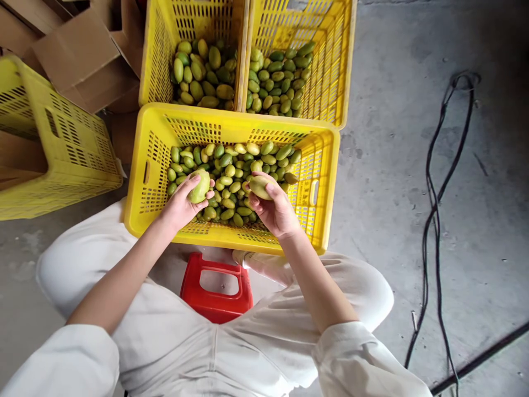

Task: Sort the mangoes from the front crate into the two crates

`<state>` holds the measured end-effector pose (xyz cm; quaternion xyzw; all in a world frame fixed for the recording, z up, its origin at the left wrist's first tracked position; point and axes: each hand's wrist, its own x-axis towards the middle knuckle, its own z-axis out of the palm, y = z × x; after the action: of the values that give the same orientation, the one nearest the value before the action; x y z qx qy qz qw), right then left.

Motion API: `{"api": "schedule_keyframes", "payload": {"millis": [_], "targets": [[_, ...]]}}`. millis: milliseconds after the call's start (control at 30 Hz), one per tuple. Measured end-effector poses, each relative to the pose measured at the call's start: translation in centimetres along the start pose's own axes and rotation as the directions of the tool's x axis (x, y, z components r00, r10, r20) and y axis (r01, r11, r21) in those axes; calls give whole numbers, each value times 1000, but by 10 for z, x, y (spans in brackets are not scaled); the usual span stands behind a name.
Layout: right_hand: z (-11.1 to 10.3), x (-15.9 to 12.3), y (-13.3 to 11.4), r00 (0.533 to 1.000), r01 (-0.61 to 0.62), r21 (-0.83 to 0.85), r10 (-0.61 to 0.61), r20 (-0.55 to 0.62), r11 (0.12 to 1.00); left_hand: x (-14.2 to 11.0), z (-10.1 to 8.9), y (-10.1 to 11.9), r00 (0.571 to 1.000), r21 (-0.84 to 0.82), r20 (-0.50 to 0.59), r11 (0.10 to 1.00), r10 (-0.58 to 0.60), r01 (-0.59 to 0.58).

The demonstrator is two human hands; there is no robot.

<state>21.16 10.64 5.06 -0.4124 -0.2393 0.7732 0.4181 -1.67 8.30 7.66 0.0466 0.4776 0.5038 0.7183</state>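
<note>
My left hand (182, 203) is closed around a plump pale green fruit (200, 186), its kind not certain, perhaps a small mango. In my right hand (276, 212) is another oval, yellowish-green fruit (260, 187), gripped between thumb and fingers. Both hands hover above the near yellow crate (235, 238), inside its rim as seen from above. Below them, many green and yellow-green oval fruits (227, 203) cover the crate's bottom. My wrists and fingers hide part of this pile.
Two more yellow crates (344, 66) with similar fruits stand against the far side. At left lie a tilted yellow crate (78, 143) and cardboard boxes (82, 55). A red stool (217, 309) is between my legs. Black cables (433, 207) run along the concrete floor at right.
</note>
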Motion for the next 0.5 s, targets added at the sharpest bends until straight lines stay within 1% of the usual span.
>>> {"api": "schedule_keyframes", "payload": {"millis": [100, 167, 267, 367, 500], "targets": [[0, 1, -2, 1000, 16, -24, -17, -17, 1000, 1, 1, 1, 999, -9, -38, 1000, -11, 11], [0, 1, -2, 1000, 3, -27, -3, -17, 1000, 1, 2, 2, 997, -21, -68, 999, -35, 34], [2, 0, -2, 1000, -20, -10, 20, 10, 1000, 0, 3, 2, 997, -22, -58, 998, -57, 55], [4, 0, 0, 1000, -6, 29, 6, 10, 1000, 0, 3, -1, 1000, 9, -26, 1000, -16, 17], [3, -1, 0, 1000, 20, 13, -20, -12, 1000, 3, 0, -7, 997, 42, -48, 998, 56, -54]]}}
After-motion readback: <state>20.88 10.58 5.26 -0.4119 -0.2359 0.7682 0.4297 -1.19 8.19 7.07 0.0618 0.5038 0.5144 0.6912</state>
